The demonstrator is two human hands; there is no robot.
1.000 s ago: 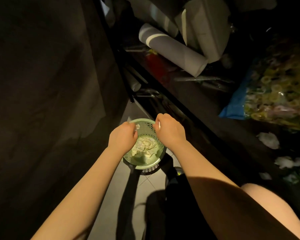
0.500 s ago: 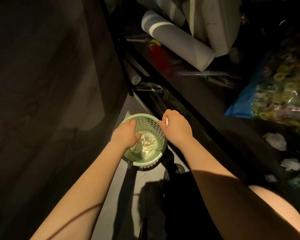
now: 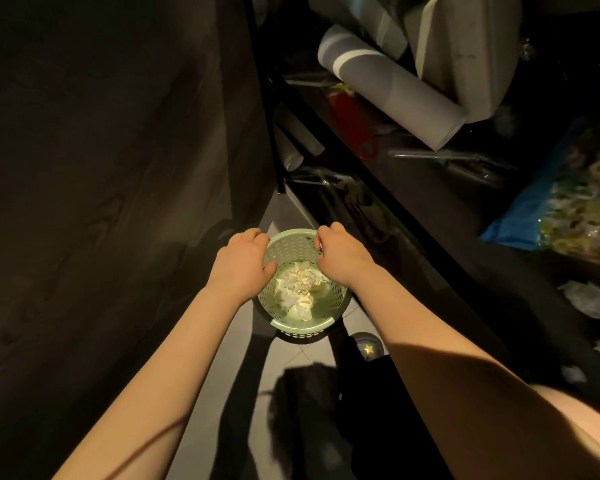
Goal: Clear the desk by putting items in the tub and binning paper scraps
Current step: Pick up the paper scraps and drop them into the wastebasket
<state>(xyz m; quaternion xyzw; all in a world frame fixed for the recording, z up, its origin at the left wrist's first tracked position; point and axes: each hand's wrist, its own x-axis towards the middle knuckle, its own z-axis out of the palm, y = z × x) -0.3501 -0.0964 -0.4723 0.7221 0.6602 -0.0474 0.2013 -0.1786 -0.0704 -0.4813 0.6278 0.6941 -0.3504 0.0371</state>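
Note:
A pale green perforated bin (image 3: 305,323) stands on the tiled floor beside the dark desk (image 3: 465,216). Crumpled paper scraps (image 3: 300,289) lie in its bottom. My left hand (image 3: 243,263) grips the bin's left rim, thumb inside and fingers curled over the outside. My right hand (image 3: 342,256) hovers at the far right rim with its fingers curled, pinching what looks like a small pale scrap. More white paper scraps (image 3: 584,299) lie on the desk at the right edge of view.
On the desk lie a rolled grey sheet (image 3: 392,88), a red tool (image 3: 352,123) and a blue bag of yellow rings (image 3: 575,206). A dark wall (image 3: 101,202) rises at the left. Black clutter (image 3: 343,410) sits on the floor just behind the bin.
My left hand slid from over the bin's middle to its left rim. The right hand stays at the right rim. The view shifted slightly.

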